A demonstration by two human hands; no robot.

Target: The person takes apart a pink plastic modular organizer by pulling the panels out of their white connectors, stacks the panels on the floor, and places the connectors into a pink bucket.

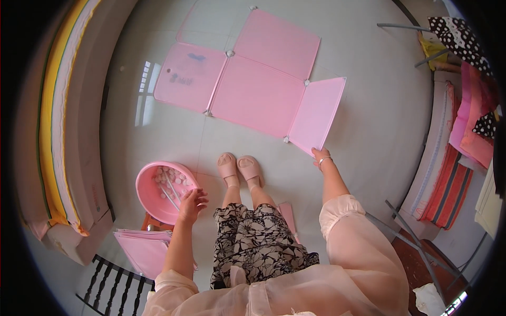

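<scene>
My right hand point(321, 156) grips the near corner of a pink plastic panel point(318, 111), which tilts up from the floor. Along its left edge it meets a larger pink panel point(258, 95) lying flat. Two more flat panels join that one: a far panel point(278, 41) and a left panel point(190, 79) with a printed picture. White connectors point(286, 139) sit at the corners. My left hand point(193, 204) hovers by the rim of a pink basin point(145, 192), fingers loosely bent and apart, with nothing visible in them. Inside the basin lie several white connectors point(180, 178) and thin rods point(169, 185).
A stack of pink panels point(142, 250) leans below the basin, which rests on a brown stool point(153, 224). Another pink piece point(287, 216) lies beside my skirt. Bedding edges the left point(58, 116); a metal rack point(421, 245) and folded fabrics point(448, 184) line the right.
</scene>
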